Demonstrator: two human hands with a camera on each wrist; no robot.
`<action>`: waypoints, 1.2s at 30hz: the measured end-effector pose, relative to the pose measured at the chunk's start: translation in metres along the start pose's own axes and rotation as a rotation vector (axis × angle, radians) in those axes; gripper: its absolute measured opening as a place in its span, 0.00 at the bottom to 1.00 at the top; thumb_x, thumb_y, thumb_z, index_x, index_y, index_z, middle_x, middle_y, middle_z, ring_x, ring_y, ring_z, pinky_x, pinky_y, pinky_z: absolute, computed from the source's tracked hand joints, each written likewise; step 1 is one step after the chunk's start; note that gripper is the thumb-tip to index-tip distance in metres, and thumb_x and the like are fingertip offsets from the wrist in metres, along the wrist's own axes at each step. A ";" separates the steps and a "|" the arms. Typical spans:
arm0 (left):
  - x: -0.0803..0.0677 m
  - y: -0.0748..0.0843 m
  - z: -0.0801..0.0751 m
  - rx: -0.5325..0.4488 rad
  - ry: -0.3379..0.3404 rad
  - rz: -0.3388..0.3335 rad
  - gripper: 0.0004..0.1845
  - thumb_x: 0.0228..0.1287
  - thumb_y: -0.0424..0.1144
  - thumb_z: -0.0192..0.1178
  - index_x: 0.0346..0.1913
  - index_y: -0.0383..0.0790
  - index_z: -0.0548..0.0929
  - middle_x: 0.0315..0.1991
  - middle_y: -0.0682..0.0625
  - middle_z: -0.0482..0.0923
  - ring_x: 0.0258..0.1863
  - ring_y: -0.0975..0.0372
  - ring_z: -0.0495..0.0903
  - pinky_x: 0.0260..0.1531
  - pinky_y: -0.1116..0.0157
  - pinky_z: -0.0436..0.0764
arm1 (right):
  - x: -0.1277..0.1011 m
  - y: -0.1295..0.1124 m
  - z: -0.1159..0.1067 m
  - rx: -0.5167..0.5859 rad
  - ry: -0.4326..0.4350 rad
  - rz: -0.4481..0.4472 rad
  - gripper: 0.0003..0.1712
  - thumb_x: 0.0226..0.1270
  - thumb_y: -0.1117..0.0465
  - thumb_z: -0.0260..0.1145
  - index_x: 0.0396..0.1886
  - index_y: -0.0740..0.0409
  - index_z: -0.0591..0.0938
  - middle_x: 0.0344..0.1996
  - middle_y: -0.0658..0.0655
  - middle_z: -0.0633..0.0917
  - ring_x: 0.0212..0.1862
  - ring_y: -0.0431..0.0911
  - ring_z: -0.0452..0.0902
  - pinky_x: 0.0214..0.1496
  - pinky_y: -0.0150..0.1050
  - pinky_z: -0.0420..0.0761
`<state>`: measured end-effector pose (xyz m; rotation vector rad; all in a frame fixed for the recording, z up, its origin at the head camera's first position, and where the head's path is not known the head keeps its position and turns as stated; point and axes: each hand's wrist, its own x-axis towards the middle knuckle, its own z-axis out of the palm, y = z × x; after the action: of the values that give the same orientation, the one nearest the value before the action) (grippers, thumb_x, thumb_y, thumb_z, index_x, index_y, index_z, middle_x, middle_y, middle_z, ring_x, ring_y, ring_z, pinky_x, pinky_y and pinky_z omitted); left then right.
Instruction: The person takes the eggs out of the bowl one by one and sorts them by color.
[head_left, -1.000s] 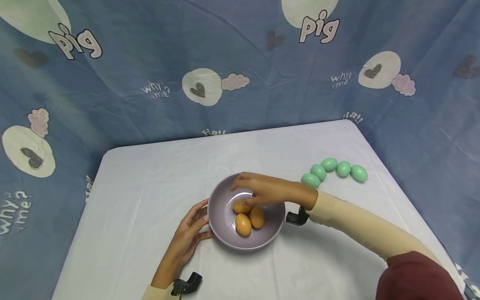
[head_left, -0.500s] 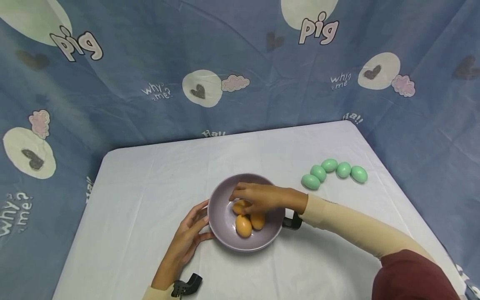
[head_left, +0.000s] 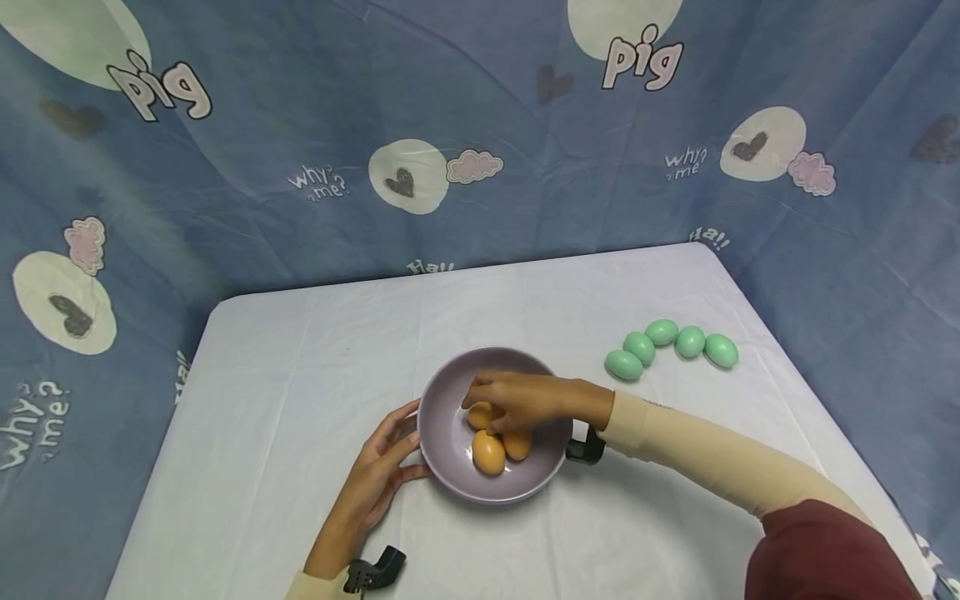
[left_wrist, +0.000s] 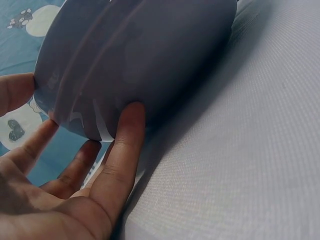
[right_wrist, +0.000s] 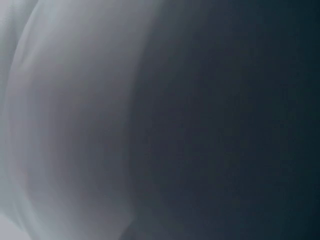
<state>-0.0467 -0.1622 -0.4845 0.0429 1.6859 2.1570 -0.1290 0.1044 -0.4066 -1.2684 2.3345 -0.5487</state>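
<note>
A mauve bowl [head_left: 457,479] stands on the white table with three orange eggs in it. My left hand [head_left: 375,471] rests its spread, nearly straight fingers against the bowl's outer left side; the left wrist view shows the fingertips [left_wrist: 131,117] touching the wall of the bowl [left_wrist: 135,60]. Reaching into the bowl, my right hand [head_left: 525,398] pinches the rear orange egg [head_left: 478,417] between thumb and fingers. In front of that lies another orange egg [head_left: 489,454], and a third egg [head_left: 517,444] is partly covered by the right hand. The right wrist view is dark and blurred.
Several green eggs [head_left: 640,348] lie in a curved row to the right of the bowl. Behind the table [head_left: 322,367] hangs a blue printed curtain [head_left: 525,208], which also runs along both sides.
My right hand has come down into the bowl and a little nearer, and its fingers have closed about the rear egg. The left hand stays against the bowl.
</note>
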 end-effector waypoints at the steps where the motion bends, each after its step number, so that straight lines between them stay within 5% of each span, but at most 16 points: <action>1: 0.000 0.000 0.000 0.000 0.000 0.001 0.30 0.75 0.37 0.55 0.76 0.43 0.60 0.70 0.40 0.62 0.57 0.61 0.78 0.46 0.50 0.87 | 0.000 0.000 0.000 -0.002 -0.003 0.002 0.23 0.65 0.64 0.69 0.60 0.59 0.80 0.56 0.57 0.78 0.56 0.46 0.74 0.63 0.37 0.76; 23: -0.001 0.000 0.000 0.013 0.003 0.001 0.31 0.74 0.38 0.57 0.76 0.45 0.61 0.70 0.40 0.61 0.57 0.60 0.79 0.46 0.50 0.87 | 0.000 0.004 0.009 0.000 -0.054 0.005 0.23 0.64 0.65 0.69 0.59 0.59 0.80 0.55 0.57 0.79 0.58 0.46 0.75 0.65 0.39 0.75; 36: -0.001 0.002 0.002 0.017 0.002 0.007 0.30 0.75 0.38 0.56 0.76 0.44 0.60 0.70 0.41 0.62 0.57 0.61 0.79 0.46 0.51 0.87 | -0.001 0.004 0.012 -0.052 -0.042 -0.028 0.20 0.64 0.64 0.69 0.57 0.56 0.82 0.50 0.54 0.83 0.50 0.43 0.77 0.58 0.34 0.77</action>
<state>-0.0460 -0.1609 -0.4814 0.0508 1.7073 2.1486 -0.1247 0.1059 -0.4186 -1.3248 2.3138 -0.4686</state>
